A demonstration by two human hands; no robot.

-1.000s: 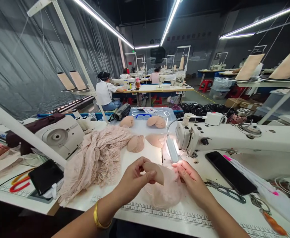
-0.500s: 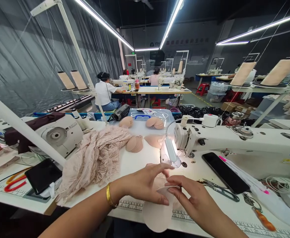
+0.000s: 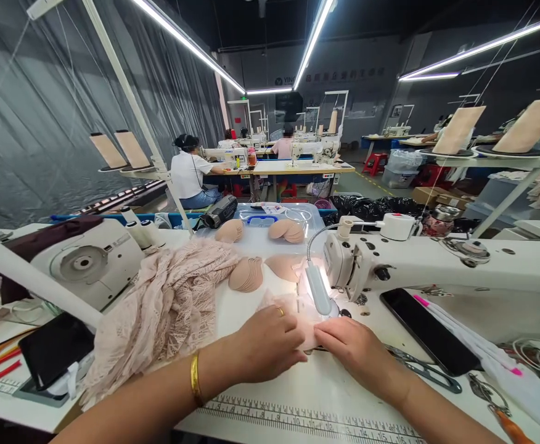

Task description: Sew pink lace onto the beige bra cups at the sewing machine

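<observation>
Pale pink sheer fabric (image 3: 307,333) lies at the sewing machine (image 3: 344,256), under its lit lamp (image 3: 318,290). My left hand (image 3: 265,345), with a gold bracelet and ring, has its fingers curled closed at the fabric's left side. On the right, my right hand (image 3: 362,354) pinches the fabric's edge with fingertips pressed together. Both hands are low over the table, close to each other. The beige oval pad held earlier cannot be made out; my hands cover much of the work. Stacked beige pads (image 3: 246,275) lie beyond my left hand.
Bunched pink lace (image 3: 172,296) lies to the left. Right of my right hand are thread snips (image 3: 425,367), a black phone (image 3: 429,330) and white pens with pink tips. A printed ruler (image 3: 293,416) runs along the front edge. A co-worker (image 3: 189,172) sits ahead.
The beige oval pad, first in my left hand, then between both hands over the front edge, has gone from sight. My hands have moved to the fabric near the needle area.
</observation>
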